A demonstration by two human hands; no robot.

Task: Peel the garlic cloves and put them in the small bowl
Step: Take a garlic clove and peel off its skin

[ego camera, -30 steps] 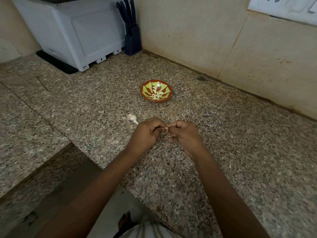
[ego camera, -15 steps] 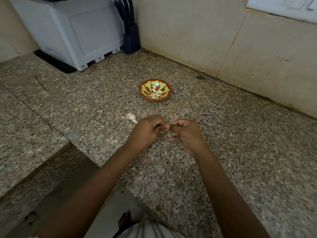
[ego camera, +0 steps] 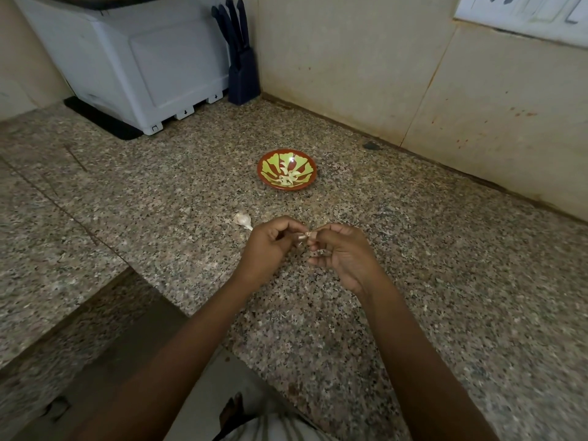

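A small garlic clove (ego camera: 302, 238) is held between both hands above the granite counter. My left hand (ego camera: 266, 246) pinches its left end with curled fingers, and my right hand (ego camera: 342, 253) pinches its right end between thumb and forefinger. Beyond them sits the small red and green bowl (ego camera: 265, 173) with several pale peeled cloves inside. A piece of garlic bulb with its stem (ego camera: 241, 219) lies on the counter just left of my left hand.
The granite counter (ego camera: 445, 265) meets a tiled wall at the back and right. A white appliance (ego camera: 143, 68) and a dark knife block (ego camera: 243, 74) stand in the far corner. The counter's front edge drops away at the lower left.
My hands have drawn slightly apart and a bit more of the clove shows between the fingertips. The bowl and the bulb piece have not moved.
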